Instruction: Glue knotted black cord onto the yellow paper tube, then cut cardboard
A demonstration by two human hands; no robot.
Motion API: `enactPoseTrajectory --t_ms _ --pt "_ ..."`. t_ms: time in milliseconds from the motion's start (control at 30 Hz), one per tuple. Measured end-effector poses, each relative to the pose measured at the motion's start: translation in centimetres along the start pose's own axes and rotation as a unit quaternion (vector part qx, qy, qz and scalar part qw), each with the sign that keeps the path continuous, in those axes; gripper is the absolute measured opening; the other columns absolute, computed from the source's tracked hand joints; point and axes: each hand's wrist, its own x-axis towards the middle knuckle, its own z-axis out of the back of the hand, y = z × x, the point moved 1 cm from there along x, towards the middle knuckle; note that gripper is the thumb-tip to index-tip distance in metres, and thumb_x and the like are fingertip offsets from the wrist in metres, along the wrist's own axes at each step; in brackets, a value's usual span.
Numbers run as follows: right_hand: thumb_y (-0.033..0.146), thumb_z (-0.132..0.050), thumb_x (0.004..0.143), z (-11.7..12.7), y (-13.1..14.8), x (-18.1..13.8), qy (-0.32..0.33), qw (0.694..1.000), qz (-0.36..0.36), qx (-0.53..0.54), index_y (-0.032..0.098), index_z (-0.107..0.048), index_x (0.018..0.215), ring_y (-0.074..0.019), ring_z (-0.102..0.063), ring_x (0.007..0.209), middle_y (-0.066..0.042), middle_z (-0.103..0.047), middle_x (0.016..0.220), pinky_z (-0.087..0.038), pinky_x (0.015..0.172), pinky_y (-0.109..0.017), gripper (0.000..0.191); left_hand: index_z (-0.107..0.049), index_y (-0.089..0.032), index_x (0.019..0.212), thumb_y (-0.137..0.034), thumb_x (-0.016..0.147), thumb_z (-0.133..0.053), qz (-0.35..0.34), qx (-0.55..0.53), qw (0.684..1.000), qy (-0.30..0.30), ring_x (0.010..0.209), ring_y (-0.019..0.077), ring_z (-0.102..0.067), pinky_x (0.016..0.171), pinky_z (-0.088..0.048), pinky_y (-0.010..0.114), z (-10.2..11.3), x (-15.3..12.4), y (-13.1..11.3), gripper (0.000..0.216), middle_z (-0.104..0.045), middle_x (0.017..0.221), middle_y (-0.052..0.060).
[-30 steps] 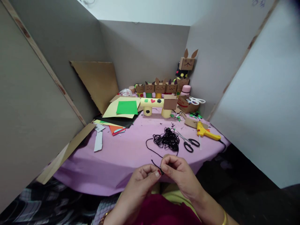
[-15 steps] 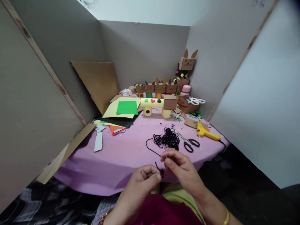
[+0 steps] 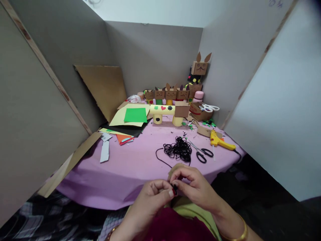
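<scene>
Over the table's front edge, my left hand (image 3: 152,197) pinches a small dark bunch of black cord (image 3: 175,188) between thumb and forefinger. My right hand (image 3: 197,185) meets it there, its thumb and forefinger closed at the same bit of cord. Fingers partly hide how the cord is looped. Just beyond my hands lies a tangled heap of the black cord (image 3: 178,149), and one strand curves from it towards my right hand. Black-handled scissors (image 3: 201,154) rest beside the heap. Farther back stands a yellow paper-tube animal body (image 3: 163,109) with a plain cardboard box head (image 3: 182,109).
A yellow glue gun (image 3: 222,141) lies at the right. Coloured paper sheets (image 3: 117,117) are stacked at the left. Several finished cardboard animals (image 3: 171,94) line the back, near a box (image 3: 200,114) with white scissors (image 3: 210,107). Partition walls flank the purple-covered table (image 3: 130,160).
My right hand has come down and in to my left hand, its fingertips now at the held cord. The cord end that stuck up from my left hand is now between the fingers.
</scene>
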Motion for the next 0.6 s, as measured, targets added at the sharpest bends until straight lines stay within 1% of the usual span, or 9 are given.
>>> enactPoseTrajectory --t_ms 100,200,300,433,600 --pt "0.024 -0.05 0.086 -0.04 0.22 -0.18 0.01 0.999 -0.014 -0.031 0.019 -0.057 0.075 -0.015 -0.052 0.07 -0.002 -0.055 0.074 -0.042 0.064 -0.026 0.014 -0.055 -0.015 0.058 -0.034 0.067 -0.064 -0.037 0.078 0.996 -0.014 0.054 0.0091 -0.035 0.054 -0.028 0.022 -0.03 -0.23 -0.19 0.023 -0.044 0.055 -0.004" --pt "0.02 -0.05 0.084 -0.11 0.43 -0.34 0.009 0.997 -0.03 -0.066 0.019 -0.055 0.073 -0.0143 -0.05 0.067 -0.002 -0.054 0.073 -0.041 0.06 -0.026 0.012 -0.057 -0.016 0.061 -0.033 0.071 -0.059 -0.082 0.15 0.984 -0.04 0.059 0.0119 -0.041 0.058 -0.033 0.024 -0.2 -0.48 -0.41 0.02 -0.05 0.059 -0.002" --pt "0.018 -0.051 0.082 -0.25 0.54 -0.37 -0.005 0.996 -0.046 -0.082 0.019 -0.053 0.071 -0.013 -0.049 0.062 0.0 -0.053 0.07 -0.039 0.057 -0.025 0.012 -0.057 -0.017 0.062 -0.032 0.073 -0.057 -0.106 0.179 0.976 -0.059 0.059 0.012 -0.042 0.056 -0.034 0.024 -0.44 -0.63 -0.49 0.019 -0.052 0.061 -0.002" --pt "0.017 -0.051 0.081 -0.43 0.51 -0.3 -0.012 0.994 -0.055 -0.091 0.019 -0.052 0.069 -0.0127 -0.049 0.061 0.0 -0.053 0.068 -0.039 0.056 -0.024 0.012 -0.059 -0.017 0.064 -0.031 0.076 -0.054 -0.136 0.233 0.96 -0.08 0.054 0.011 -0.042 0.051 -0.033 0.022 -0.42 -0.76 -0.3 0.019 -0.053 0.059 -0.001" --pt "0.015 -0.052 0.08 -0.51 0.48 -0.25 -0.02 0.993 -0.073 -0.088 0.019 -0.052 0.069 -0.0121 -0.049 0.06 0.001 -0.053 0.067 -0.038 0.055 -0.023 0.011 -0.06 -0.018 0.071 -0.031 0.08 -0.051 -0.174 0.296 0.934 -0.099 0.057 0.0123 -0.048 0.053 -0.037 0.023 0.0 -0.88 -0.01 0.019 -0.059 0.063 0.001"
